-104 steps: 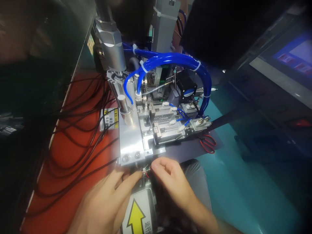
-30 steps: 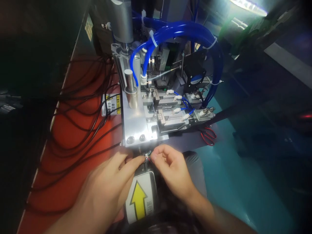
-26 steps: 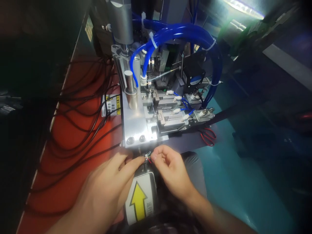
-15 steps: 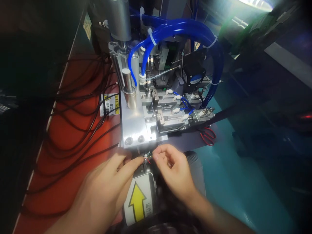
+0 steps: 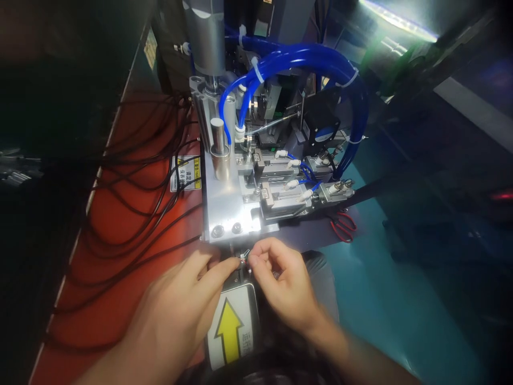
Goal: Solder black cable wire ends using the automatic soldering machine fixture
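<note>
My left hand [image 5: 192, 283] is closed, with thumb and forefinger pinching a small bunch of thin wires [image 5: 243, 258] below the front edge of the machine's metal block [image 5: 224, 214]. Pale and reddish strands stick out past the fingertips. Just to the right, my right hand [image 5: 282, 275] is also closed in a pinch, its fingertips at the strands' free ends. What exactly lies between the right fingertips is too small to make out clearly. Beneath the hands is a device with a white label bearing a yellow arrow [image 5: 230, 331].
Blue air hoses [image 5: 304, 56] arch over the pneumatic cylinders [image 5: 284, 198]. Black cables [image 5: 152, 214] run over the red surface [image 5: 116, 256] at left. Red-handled pliers or scissors [image 5: 343, 227] lie at the right. A bright lamp [image 5: 401, 21] shines from the upper right.
The view has shifted slightly, so the machine sits a little farther right. My right fingertips have moved slightly closer to my left ones; the yellow strand between them no longer shows clearly.
</note>
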`<action>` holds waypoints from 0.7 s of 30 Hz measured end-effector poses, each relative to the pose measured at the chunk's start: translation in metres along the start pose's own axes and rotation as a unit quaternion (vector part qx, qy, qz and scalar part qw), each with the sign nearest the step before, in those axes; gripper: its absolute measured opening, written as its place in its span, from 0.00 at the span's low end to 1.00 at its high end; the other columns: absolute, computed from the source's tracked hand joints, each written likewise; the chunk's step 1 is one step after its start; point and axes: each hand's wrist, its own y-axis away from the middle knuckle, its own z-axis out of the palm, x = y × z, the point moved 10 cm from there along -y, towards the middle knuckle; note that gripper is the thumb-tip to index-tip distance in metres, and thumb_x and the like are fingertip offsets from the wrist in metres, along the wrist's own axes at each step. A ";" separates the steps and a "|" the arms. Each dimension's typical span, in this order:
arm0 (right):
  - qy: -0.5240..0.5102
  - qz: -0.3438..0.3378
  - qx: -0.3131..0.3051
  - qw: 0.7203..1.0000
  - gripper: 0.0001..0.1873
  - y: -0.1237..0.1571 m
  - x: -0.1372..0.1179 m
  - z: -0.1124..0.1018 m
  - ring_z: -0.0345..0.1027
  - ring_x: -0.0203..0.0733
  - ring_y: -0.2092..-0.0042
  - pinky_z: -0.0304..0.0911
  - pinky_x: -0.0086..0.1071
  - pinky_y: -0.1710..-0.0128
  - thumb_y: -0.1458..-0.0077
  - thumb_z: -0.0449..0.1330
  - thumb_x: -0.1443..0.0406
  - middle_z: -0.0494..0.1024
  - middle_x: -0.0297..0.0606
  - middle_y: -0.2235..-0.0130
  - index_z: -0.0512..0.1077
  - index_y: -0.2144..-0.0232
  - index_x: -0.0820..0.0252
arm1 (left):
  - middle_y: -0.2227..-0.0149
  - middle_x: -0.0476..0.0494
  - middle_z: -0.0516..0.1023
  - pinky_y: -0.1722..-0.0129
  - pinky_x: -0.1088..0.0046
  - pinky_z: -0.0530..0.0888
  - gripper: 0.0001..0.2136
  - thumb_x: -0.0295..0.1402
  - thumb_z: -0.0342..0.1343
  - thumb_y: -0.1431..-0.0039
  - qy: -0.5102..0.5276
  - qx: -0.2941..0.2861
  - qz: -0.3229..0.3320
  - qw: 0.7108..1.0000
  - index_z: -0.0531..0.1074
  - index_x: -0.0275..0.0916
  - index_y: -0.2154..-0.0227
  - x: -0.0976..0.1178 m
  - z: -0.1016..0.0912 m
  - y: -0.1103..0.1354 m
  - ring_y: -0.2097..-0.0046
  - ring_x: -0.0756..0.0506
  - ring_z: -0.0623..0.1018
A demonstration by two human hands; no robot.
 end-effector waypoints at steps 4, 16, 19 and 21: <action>0.021 -0.002 -0.004 1.000 0.06 0.000 -0.002 0.000 0.61 0.34 0.76 0.57 0.28 0.77 0.40 0.56 0.64 0.69 0.30 0.76 0.69 0.70 0.58 | 0.59 0.43 0.73 0.70 0.72 0.73 0.19 0.23 0.48 0.36 -0.013 -0.016 0.028 0.999 0.68 0.43 0.44 0.003 0.001 0.000 0.65 0.45 0.77; 0.055 -0.003 0.028 0.998 0.08 -0.005 -0.009 -0.005 0.54 0.33 0.79 0.51 0.29 0.79 0.40 0.57 0.64 0.61 0.27 0.80 0.73 0.70 0.59 | 0.61 0.42 0.72 0.73 0.71 0.75 0.17 0.22 0.48 0.37 -0.044 -0.005 0.053 0.998 0.68 0.39 0.47 0.009 -0.003 -0.007 0.67 0.45 0.78; 0.030 0.007 0.051 0.998 0.09 0.000 -0.002 -0.013 0.53 0.33 0.79 0.51 0.29 0.80 0.39 0.57 0.64 0.64 0.28 0.79 0.76 0.67 0.60 | 0.64 0.43 0.71 0.75 0.72 0.74 0.15 0.22 0.48 0.36 -0.050 0.013 0.058 0.997 0.69 0.39 0.49 0.013 -0.010 -0.010 0.70 0.45 0.78; 0.042 -0.008 0.060 0.997 0.08 0.003 -0.001 -0.015 0.54 0.33 0.79 0.52 0.29 0.80 0.40 0.58 0.65 0.67 0.29 0.79 0.78 0.66 0.60 | 0.66 0.44 0.71 0.76 0.72 0.74 0.14 0.22 0.47 0.36 -0.047 0.020 0.059 0.997 0.69 0.38 0.50 0.015 -0.012 -0.013 0.71 0.46 0.78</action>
